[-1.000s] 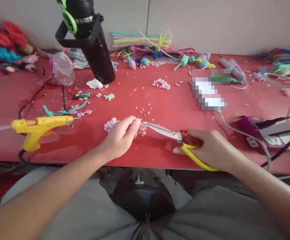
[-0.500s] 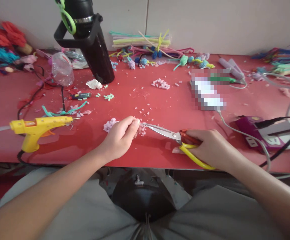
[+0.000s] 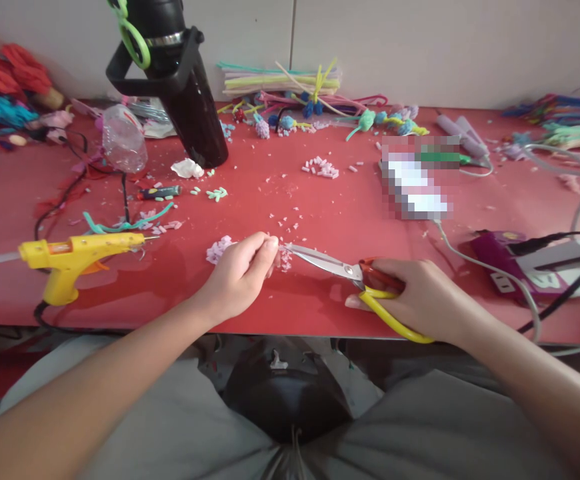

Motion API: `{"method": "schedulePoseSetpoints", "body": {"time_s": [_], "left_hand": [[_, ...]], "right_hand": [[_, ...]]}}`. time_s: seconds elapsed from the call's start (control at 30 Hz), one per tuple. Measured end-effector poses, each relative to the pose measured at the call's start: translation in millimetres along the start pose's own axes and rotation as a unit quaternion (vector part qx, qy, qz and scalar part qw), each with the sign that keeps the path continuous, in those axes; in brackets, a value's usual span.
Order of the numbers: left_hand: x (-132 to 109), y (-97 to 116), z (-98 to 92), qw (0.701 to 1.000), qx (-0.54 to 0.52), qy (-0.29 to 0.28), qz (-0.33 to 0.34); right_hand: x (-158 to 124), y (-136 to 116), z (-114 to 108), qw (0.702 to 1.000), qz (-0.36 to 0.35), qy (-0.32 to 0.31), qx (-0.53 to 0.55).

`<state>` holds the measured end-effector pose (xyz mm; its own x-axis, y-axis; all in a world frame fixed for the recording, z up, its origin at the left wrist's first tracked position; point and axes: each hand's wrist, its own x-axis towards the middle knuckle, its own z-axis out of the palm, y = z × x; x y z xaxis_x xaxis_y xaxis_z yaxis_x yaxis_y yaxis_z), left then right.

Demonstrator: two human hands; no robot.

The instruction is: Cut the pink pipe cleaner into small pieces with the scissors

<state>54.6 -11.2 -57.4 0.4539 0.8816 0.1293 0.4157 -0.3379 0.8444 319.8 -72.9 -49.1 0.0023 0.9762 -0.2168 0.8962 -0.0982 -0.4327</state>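
Note:
My right hand [image 3: 415,293] grips a pair of scissors [image 3: 347,272] with one yellow and one red-orange handle. The blades look closed or nearly so, and their tip points left, close to the fingertips of my left hand [image 3: 245,273]. That left hand is closed in a pinch, thumb on top; whatever lies between its fingers is too small or hidden to name. Pale pink clippings [image 3: 286,257] lie scattered under the blade tip. A heap of pale pink bits [image 3: 219,249] sits just behind my left hand, partly covered by it.
A yellow glue gun [image 3: 65,260] lies at left on the red table [image 3: 290,313]. Behind stand a black tumbler [image 3: 203,127] and pipe cleaners [image 3: 280,80]. A small pink pile [image 3: 321,167] lies mid-table. A purple power strip [image 3: 510,267] with cables is at right.
Almost nothing differs. The scissors' yellow handle sits very slightly lower, and the blade tip is a hair farther right of my left fingertips.

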Motion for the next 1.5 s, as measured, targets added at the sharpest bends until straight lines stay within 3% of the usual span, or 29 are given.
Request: {"method": "schedulePoseSetpoints", "body": {"time_s": [1.5], "left_hand": [[-1.4, -5.6, 0.4, 1.0, -0.01, 0.0, -0.005]], "right_hand": [[2.0, 4.7, 3.8, 1.0, 0.006, 0.012, -0.008]]}}
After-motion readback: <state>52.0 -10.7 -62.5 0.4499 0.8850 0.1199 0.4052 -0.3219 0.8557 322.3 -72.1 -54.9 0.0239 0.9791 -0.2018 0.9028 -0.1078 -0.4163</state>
